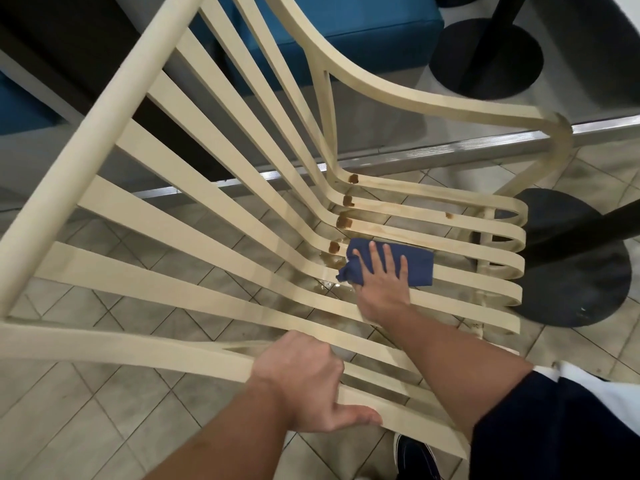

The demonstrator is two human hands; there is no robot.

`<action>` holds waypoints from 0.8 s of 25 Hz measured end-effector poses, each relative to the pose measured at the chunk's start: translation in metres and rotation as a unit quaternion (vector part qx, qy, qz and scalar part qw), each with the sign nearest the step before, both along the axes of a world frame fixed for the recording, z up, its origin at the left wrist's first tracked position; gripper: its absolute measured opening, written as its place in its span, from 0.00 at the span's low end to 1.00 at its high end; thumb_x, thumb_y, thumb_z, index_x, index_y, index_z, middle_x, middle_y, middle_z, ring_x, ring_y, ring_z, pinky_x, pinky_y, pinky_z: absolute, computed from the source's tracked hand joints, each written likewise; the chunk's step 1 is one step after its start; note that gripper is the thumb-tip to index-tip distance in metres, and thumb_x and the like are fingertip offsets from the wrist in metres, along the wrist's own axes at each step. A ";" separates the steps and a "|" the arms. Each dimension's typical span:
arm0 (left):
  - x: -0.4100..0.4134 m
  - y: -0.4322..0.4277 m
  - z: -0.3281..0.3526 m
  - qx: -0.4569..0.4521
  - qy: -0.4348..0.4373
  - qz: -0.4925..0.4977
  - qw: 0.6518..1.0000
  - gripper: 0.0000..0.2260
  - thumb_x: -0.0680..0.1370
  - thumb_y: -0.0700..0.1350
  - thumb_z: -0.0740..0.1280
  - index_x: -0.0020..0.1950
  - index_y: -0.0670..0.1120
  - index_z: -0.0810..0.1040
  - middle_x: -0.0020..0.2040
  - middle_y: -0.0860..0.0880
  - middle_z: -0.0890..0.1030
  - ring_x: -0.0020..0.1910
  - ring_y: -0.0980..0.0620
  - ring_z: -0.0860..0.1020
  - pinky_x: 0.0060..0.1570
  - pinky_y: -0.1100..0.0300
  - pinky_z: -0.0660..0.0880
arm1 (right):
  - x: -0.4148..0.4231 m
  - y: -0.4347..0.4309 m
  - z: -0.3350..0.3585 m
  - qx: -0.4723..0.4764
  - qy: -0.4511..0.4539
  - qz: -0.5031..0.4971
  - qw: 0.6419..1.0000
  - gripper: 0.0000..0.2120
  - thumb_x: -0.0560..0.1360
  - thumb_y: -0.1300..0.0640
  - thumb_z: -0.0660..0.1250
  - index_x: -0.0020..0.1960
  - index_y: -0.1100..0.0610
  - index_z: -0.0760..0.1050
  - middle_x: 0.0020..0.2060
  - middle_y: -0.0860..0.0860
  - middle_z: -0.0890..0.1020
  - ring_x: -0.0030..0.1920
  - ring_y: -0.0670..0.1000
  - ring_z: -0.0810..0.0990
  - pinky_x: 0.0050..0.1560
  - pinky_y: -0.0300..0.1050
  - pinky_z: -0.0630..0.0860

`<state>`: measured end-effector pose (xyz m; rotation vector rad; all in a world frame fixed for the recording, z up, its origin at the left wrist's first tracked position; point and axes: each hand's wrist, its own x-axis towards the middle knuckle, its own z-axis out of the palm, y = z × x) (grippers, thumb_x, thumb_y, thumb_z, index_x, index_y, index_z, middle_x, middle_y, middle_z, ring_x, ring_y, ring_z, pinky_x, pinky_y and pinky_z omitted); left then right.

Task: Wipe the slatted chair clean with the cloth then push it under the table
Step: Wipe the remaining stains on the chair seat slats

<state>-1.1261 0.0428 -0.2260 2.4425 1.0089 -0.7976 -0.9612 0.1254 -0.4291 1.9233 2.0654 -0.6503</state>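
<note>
The pale wooden slatted chair (180,216) fills the view, seen from above its near armrest. Brown stains (348,202) sit where the seat slats bend up into the back, and the wood there looks wet. A folded dark blue cloth (420,266) lies on the seat slats. My right hand (382,278) presses flat on the cloth with fingers spread. My left hand (306,382) grips the near armrest, fingers curled over it and thumb along its underside.
A black round table base (585,271) with its dark column stands just beyond the seat's front edge at right. Blue upholstered benches (363,26) and another black pedestal base (488,60) lie behind a metal floor strip. The floor is beige tile.
</note>
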 end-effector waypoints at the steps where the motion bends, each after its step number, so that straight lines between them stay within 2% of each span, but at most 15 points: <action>1: -0.001 0.000 -0.001 0.002 -0.004 -0.003 1.000 0.42 0.73 0.81 0.46 0.32 0.42 0.73 0.29 0.45 0.74 0.28 0.47 0.70 0.36 0.52 0.65 | -0.008 0.004 0.000 -0.002 0.004 0.000 1.000 0.32 0.85 0.43 0.46 0.81 0.45 0.31 0.81 0.51 0.33 0.80 0.57 0.30 0.77 0.65 0.33; 9: 0.000 0.001 -0.002 -0.009 -0.002 0.000 1.000 0.43 0.74 0.80 0.46 0.32 0.42 0.73 0.29 0.44 0.75 0.28 0.47 0.69 0.37 0.52 0.65 | -0.023 0.012 0.003 -0.008 -0.002 0.017 1.000 0.33 0.84 0.47 0.48 0.82 0.45 0.33 0.82 0.52 0.36 0.81 0.58 0.34 0.77 0.67 0.34; 11: 0.000 0.001 -0.002 -0.006 -0.001 0.000 1.000 0.42 0.74 0.80 0.46 0.32 0.42 0.74 0.29 0.45 0.74 0.27 0.48 0.67 0.37 0.52 0.64 | -0.014 0.009 0.002 0.006 -0.007 0.031 0.999 0.33 0.84 0.46 0.48 0.81 0.44 0.32 0.81 0.50 0.35 0.81 0.56 0.34 0.75 0.71 0.33; 14: 0.001 0.001 -0.003 -0.002 0.000 -0.002 1.000 0.43 0.73 0.80 0.46 0.33 0.42 0.76 0.29 0.46 0.76 0.27 0.48 0.68 0.37 0.53 0.65 | 0.016 -0.004 -0.001 0.027 -0.016 0.028 0.999 0.33 0.83 0.44 0.48 0.80 0.41 0.31 0.81 0.47 0.33 0.81 0.54 0.33 0.71 0.77 0.32; 18: -0.001 0.001 -0.004 -0.002 0.008 -0.008 1.000 0.44 0.72 0.81 0.43 0.32 0.43 0.75 0.29 0.47 0.76 0.26 0.48 0.70 0.34 0.53 0.65 | 0.088 -0.034 -0.007 0.067 -0.045 0.006 0.997 0.33 0.79 0.42 0.41 0.79 0.38 0.29 0.82 0.46 0.36 0.81 0.51 0.34 0.75 0.73 0.37; 20: -0.001 0.000 -0.003 0.000 0.009 -0.011 1.000 0.43 0.72 0.82 0.42 0.31 0.45 0.73 0.28 0.48 0.73 0.26 0.48 0.69 0.33 0.54 0.66 | 0.130 -0.049 -0.008 0.081 -0.054 -0.011 0.995 0.33 0.80 0.43 0.43 0.80 0.38 0.31 0.82 0.46 0.38 0.81 0.50 0.35 0.76 0.71 0.39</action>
